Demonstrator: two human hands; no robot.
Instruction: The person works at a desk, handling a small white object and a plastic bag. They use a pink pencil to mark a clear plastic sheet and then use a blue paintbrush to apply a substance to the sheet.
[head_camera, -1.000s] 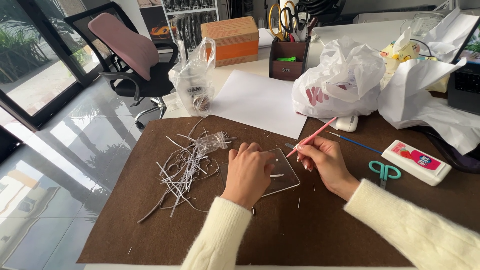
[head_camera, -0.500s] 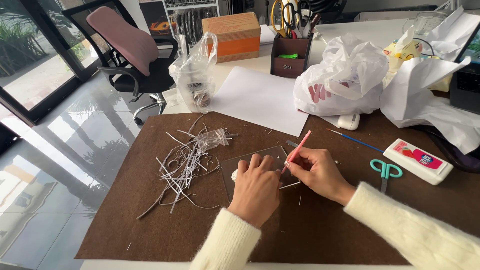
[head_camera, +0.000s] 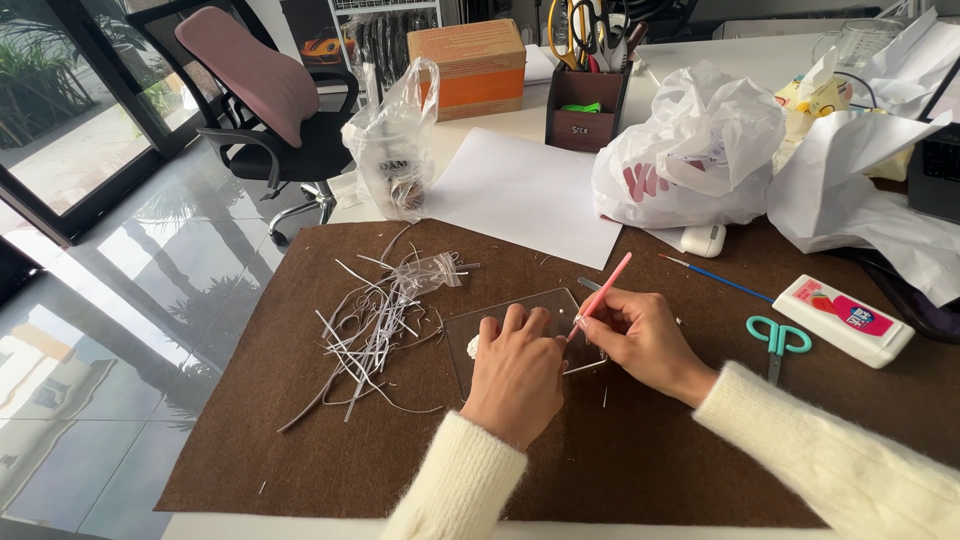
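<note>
**Hands at clear sheet, frame centre**

Right hand (head_camera: 640, 335) pinches a pink tool (head_camera: 601, 294), tip at the clear sheet (head_camera: 505, 318). Left hand (head_camera: 515, 370) lies flat, fingers spread, pressing that sheet onto the brown mat (head_camera: 300, 440). Paper strips (head_camera: 375, 320) lie just left; scissors (head_camera: 778, 340) right. Risk, as judged: the sheet may skid if left-hand pressure lapses. Against the earlier frames, the left hand has shifted lower on the sheet.

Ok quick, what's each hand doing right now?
Left hand: flat, pressing down on the clear plastic sheet.
Right hand: closed, gripping the pink tool.
</note>
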